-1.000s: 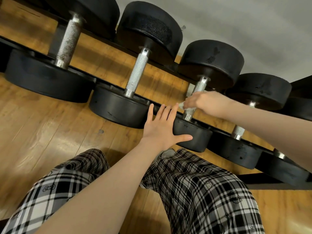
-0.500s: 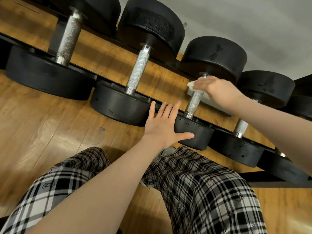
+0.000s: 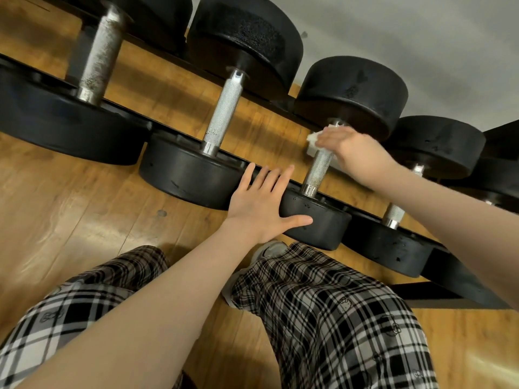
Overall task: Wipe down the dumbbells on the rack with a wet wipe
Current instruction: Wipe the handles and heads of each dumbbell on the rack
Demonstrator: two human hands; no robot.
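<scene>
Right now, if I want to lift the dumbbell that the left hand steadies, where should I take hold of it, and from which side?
Probably the knurled handle, taken from above: it lies bare between the heads, over a gap in the rack. The right hand with the wipe covers its far end, and the left hand rests flat on the near head.

Gym or home weight room. Row of black round-headed dumbbells [image 3: 224, 130] with knurled steel handles, sizes descending toward right, resting on low dark rack [image 3: 463, 282]. Warm wood-plank floor [image 3: 70, 220], plain pale wall [image 3: 421, 37] behind. Person's plaid lounge trousers [image 3: 323, 318], grey sneaker [image 3: 269, 249].
</scene>
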